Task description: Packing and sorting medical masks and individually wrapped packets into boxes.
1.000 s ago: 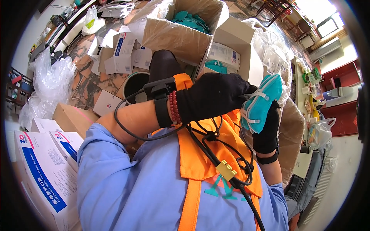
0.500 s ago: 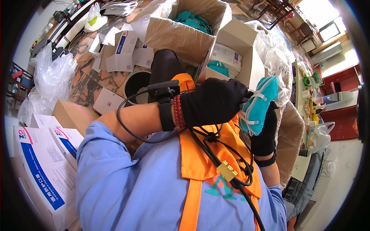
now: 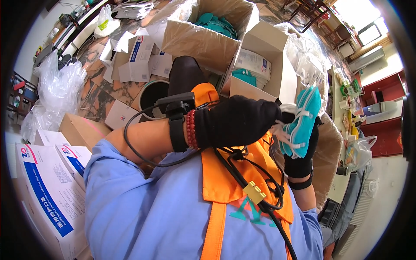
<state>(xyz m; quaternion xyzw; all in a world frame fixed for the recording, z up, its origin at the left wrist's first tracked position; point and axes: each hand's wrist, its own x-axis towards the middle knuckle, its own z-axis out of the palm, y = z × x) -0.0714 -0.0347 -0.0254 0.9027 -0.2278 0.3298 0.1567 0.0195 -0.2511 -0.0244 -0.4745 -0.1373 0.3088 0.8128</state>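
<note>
Two black-gloved hands [image 3: 247, 120] [image 3: 313, 145] at teal masks [image 3: 302, 126]

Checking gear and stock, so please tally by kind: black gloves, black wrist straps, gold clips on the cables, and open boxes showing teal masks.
Black gloves: 2
Black wrist straps: 2
Gold clip: 1
Open boxes showing teal masks: 2
Total: 7
</note>
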